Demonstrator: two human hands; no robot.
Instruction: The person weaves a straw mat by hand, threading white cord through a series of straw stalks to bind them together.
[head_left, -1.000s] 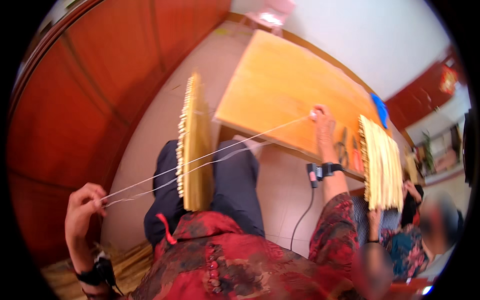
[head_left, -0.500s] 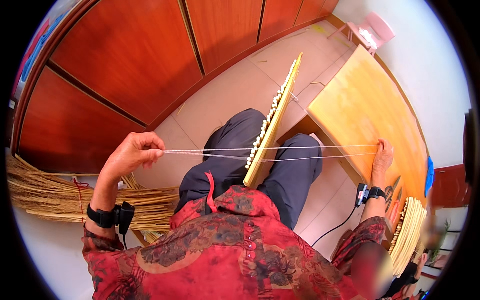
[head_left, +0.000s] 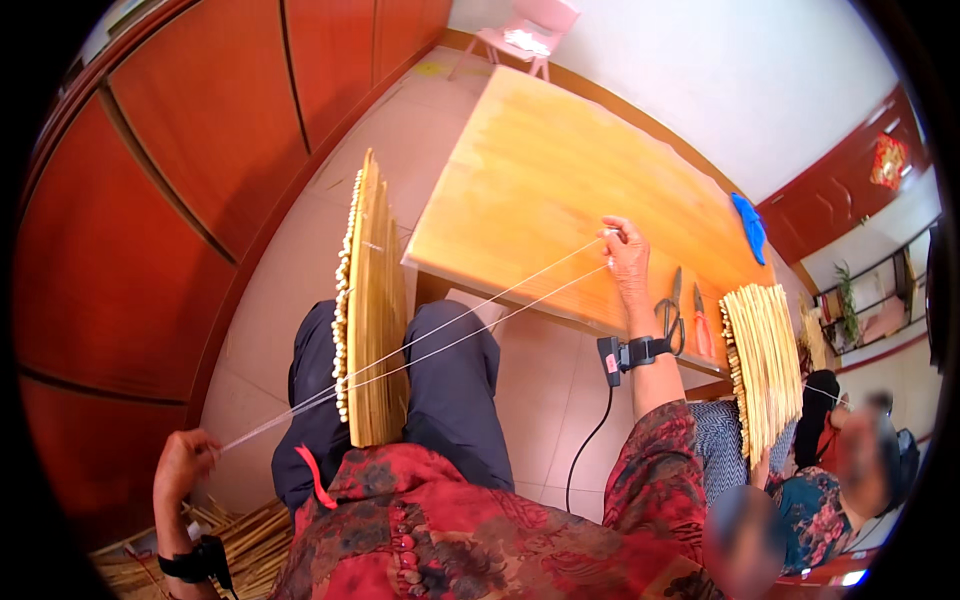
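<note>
My left hand (head_left: 187, 462) is out at the lower left, fingers curled on white thread (head_left: 503, 295). My right hand (head_left: 625, 257), over the wooden table (head_left: 520, 150), pinches the other end, with a small white bit at the fingers. The two strands stretch taut across a panel of straw stalks (head_left: 382, 300), which stands on edge between my knees, white stalk ends along its left side. Scissors (head_left: 673, 318) and red-handled pliers (head_left: 702, 330) lie on the table beside my right forearm.
Other people (head_left: 808, 520) work at the right with another stalk panel (head_left: 758, 365). A blue cloth (head_left: 748, 228) lies at the table's far edge, a pink chair (head_left: 525, 30) behind. Red cabinets (head_left: 160, 200) line the left; loose stalks (head_left: 240, 535) lie at lower left.
The view swung left half a second ago and has swung back. The thread stays stretched between my hands, my left hand now lower against my body than a second ago.
</note>
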